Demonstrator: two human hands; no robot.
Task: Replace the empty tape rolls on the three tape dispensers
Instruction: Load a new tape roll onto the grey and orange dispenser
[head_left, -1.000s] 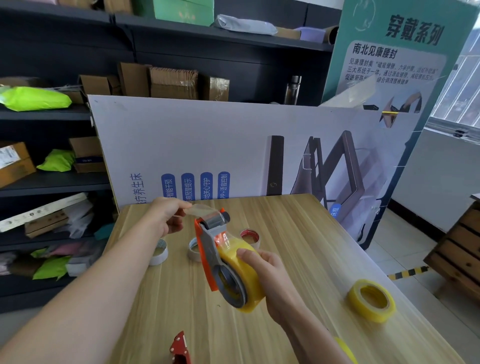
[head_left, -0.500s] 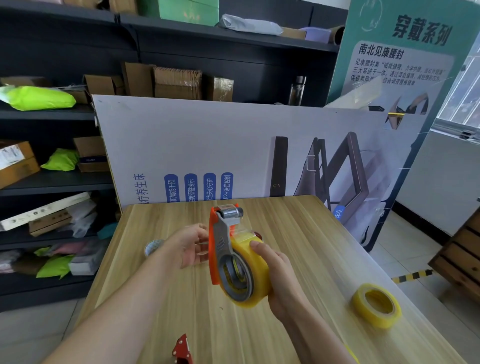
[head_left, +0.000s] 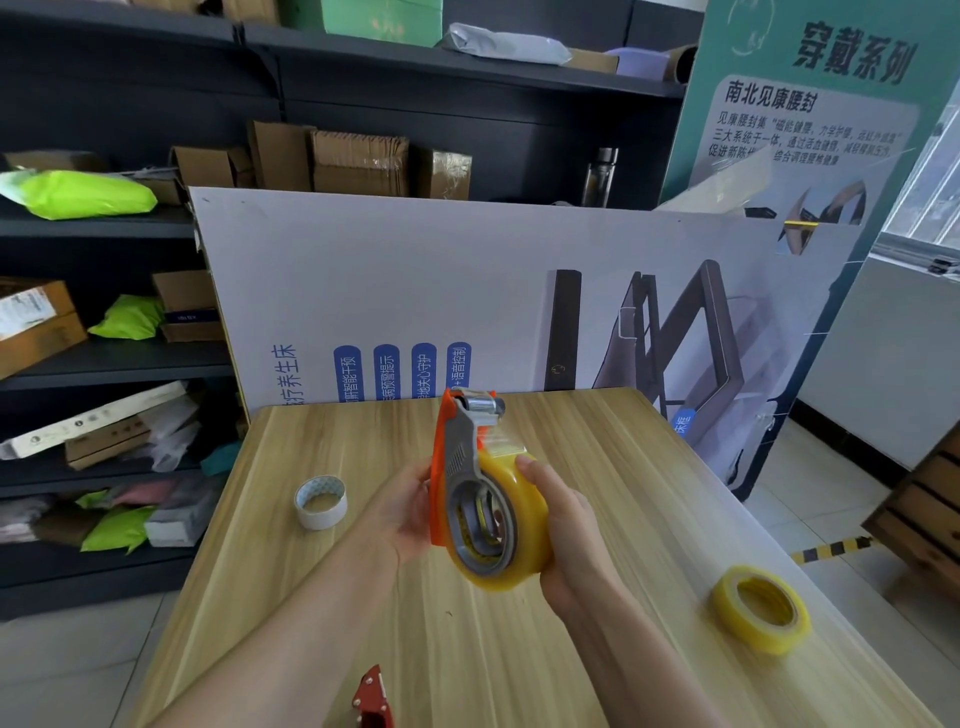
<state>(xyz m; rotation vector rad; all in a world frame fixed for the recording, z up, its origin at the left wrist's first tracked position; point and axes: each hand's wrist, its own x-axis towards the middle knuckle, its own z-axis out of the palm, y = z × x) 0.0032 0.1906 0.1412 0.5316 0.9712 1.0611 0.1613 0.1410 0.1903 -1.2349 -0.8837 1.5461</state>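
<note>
An orange and grey tape dispenser (head_left: 460, 457) is held upright above the wooden table (head_left: 623, 467), loaded with a full yellow tape roll (head_left: 524, 551). My right hand (head_left: 569, 535) grips the roll from the right side. My left hand (head_left: 402, 512) holds the dispenser's orange back from the left. A strip of clear tape runs from the roll up to the metal roller at the top. An empty white core (head_left: 320, 501) lies on the table to the left. A spare yellow roll (head_left: 761, 608) lies at the right. A red dispenser (head_left: 371, 699) pokes in at the bottom edge.
A large white printed board (head_left: 415, 291) leans against the table's far edge, with a green banner (head_left: 810, 104) behind it at the right. Dark shelves (head_left: 104, 364) with boxes and bags fill the left and back. Wooden crates (head_left: 924, 519) stand on the floor at the right.
My left hand has let go of the pulled-out tape end and come back to hold the dispenser's orange side. The dispenser has turned upright. The view shifted, so one white core now shows.
</note>
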